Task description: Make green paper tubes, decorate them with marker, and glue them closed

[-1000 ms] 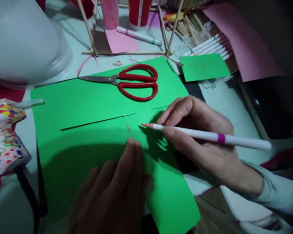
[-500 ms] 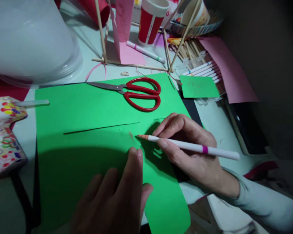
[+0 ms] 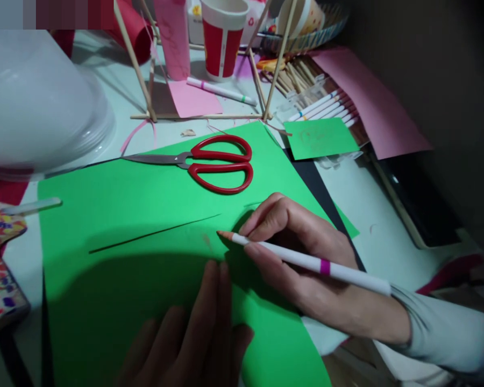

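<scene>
My right hand pinches a white marker with a magenta band. Its narrow orange tip is just over, or on, a large green sheet of paper; contact cannot be made out. On the same sheet, in shadow, my left hand lies with its fingers stretched out, fingertips just below the marker tip. A dark slit runs across the paper left of the tip, beside a faint smudge. Scissors with red handles, blades together, rest on the paper beyond both hands.
A patterned glue gun stands at the left edge, near a large translucent container. Behind the sheet are a wooden stick frame and a red-and-white paper cup. To the right are a small green card, several markers and pink paper.
The camera view has shifted, so the sheet and scissors appear lower and further left. The marker tip stays near the smudge, still in my right hand. My left hand remains on the paper.
</scene>
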